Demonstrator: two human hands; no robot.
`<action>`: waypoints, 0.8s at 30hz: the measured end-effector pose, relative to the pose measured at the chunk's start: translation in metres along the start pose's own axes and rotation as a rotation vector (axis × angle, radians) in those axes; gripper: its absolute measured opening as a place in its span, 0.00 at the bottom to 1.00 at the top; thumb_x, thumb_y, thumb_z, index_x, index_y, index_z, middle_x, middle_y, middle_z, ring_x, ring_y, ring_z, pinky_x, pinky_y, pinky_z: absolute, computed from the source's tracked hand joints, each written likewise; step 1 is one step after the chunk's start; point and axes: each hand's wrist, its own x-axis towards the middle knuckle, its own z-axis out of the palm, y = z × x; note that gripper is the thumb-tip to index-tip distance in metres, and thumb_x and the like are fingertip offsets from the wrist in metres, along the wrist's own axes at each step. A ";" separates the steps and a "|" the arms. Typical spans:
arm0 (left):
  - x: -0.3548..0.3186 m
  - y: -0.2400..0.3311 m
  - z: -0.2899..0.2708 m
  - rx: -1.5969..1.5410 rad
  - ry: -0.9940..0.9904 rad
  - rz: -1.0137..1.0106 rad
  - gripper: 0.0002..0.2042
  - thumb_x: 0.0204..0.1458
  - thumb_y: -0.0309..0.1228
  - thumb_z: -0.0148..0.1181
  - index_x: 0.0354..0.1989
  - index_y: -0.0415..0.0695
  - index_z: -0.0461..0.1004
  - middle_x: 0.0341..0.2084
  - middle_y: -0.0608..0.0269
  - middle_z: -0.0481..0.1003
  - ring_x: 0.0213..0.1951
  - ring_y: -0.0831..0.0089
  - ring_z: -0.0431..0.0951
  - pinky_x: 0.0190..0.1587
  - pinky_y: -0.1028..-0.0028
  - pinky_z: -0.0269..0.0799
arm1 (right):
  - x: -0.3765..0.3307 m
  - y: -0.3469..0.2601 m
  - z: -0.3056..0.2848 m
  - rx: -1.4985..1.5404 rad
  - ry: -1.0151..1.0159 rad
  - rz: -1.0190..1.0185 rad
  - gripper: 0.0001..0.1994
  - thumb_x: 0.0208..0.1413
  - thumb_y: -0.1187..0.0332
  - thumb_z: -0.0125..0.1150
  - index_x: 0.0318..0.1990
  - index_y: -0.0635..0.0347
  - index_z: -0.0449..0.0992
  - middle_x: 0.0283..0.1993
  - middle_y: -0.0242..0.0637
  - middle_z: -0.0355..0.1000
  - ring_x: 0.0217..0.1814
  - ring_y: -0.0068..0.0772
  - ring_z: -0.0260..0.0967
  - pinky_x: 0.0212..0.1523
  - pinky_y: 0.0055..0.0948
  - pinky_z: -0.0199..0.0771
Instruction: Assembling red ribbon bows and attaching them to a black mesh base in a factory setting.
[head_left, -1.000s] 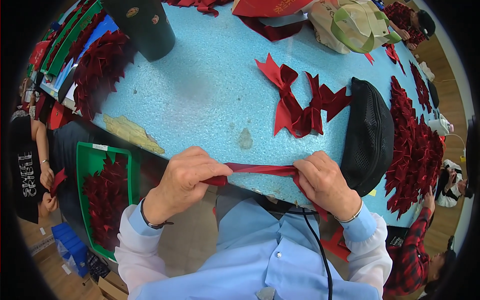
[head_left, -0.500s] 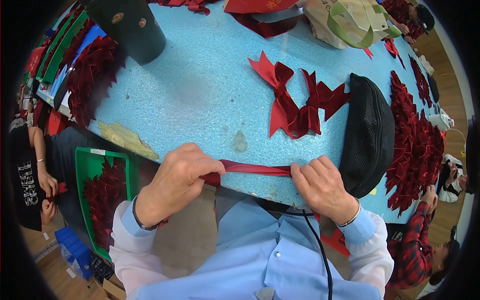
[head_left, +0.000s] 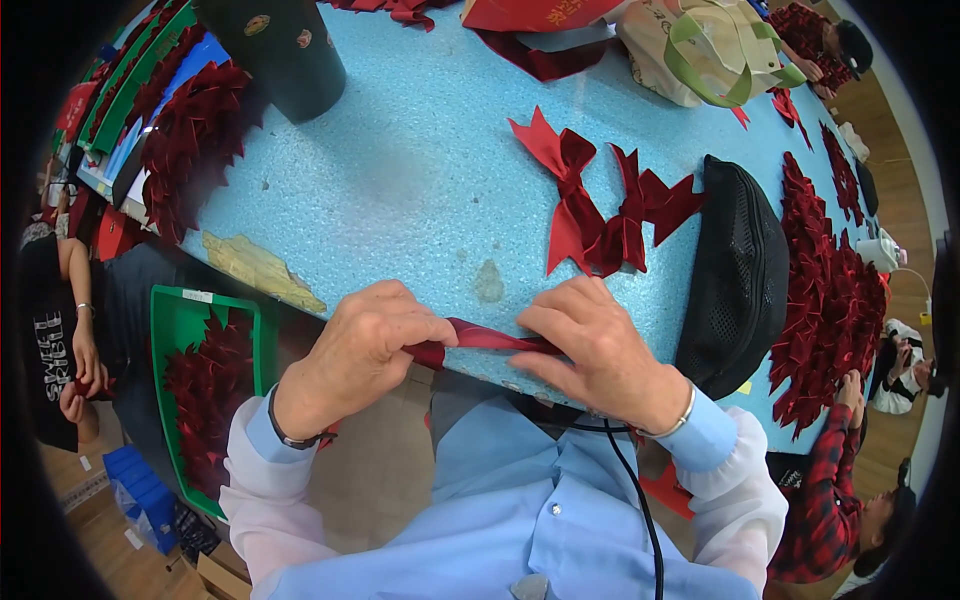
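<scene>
A strip of dark red velvet ribbon [head_left: 490,337] runs between my hands along the near edge of the blue table [head_left: 400,240]. My left hand [head_left: 365,345] pinches it, with a short end hanging below the fingers over the edge. My right hand [head_left: 600,345] curls round the other part, thumb below and index finger above; its far end is hidden in the palm. Beyond the right hand lie two red ribbon bows, a left bow [head_left: 573,190] and a right bow [head_left: 630,205], touching each other. A black mesh zip pouch [head_left: 735,275] is close to the right of my right hand.
A green bin [head_left: 262,350] of red bows is at my left. Bow piles lie at the far left [head_left: 195,145] and right [head_left: 825,290]. A dark tumbler [head_left: 290,70] and a cream tote bag [head_left: 690,50] stand at the back. Co-workers sit on both sides.
My right hand has moved left along the ribbon, closer to my left hand, and the visible stretch is shorter. The left hand keeps its pinch. The view has shifted slightly.
</scene>
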 end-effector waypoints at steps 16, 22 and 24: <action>0.002 -0.001 -0.008 -0.259 0.089 -0.283 0.16 0.37 0.15 0.54 0.37 0.43 0.78 0.23 0.56 0.76 0.26 0.63 0.75 0.30 0.71 0.70 | 0.003 0.014 0.021 -0.186 0.050 -0.190 0.12 0.36 0.80 0.62 0.32 0.65 0.71 0.27 0.38 0.65 0.28 0.37 0.62 0.29 0.34 0.61; 0.006 -0.011 -0.009 -0.168 0.040 -0.176 0.17 0.37 0.15 0.54 0.37 0.43 0.79 0.21 0.56 0.76 0.24 0.66 0.75 0.29 0.73 0.69 | 0.010 0.016 0.021 -0.147 0.084 -0.185 0.14 0.34 0.79 0.63 0.34 0.65 0.72 0.28 0.38 0.65 0.27 0.36 0.62 0.27 0.33 0.60; 0.006 -0.012 -0.009 -0.178 0.025 -0.182 0.17 0.36 0.15 0.53 0.37 0.43 0.79 0.20 0.56 0.75 0.24 0.66 0.74 0.28 0.73 0.68 | 0.009 0.021 0.024 -0.173 0.092 -0.216 0.15 0.34 0.78 0.63 0.35 0.66 0.72 0.28 0.38 0.65 0.27 0.36 0.62 0.27 0.33 0.60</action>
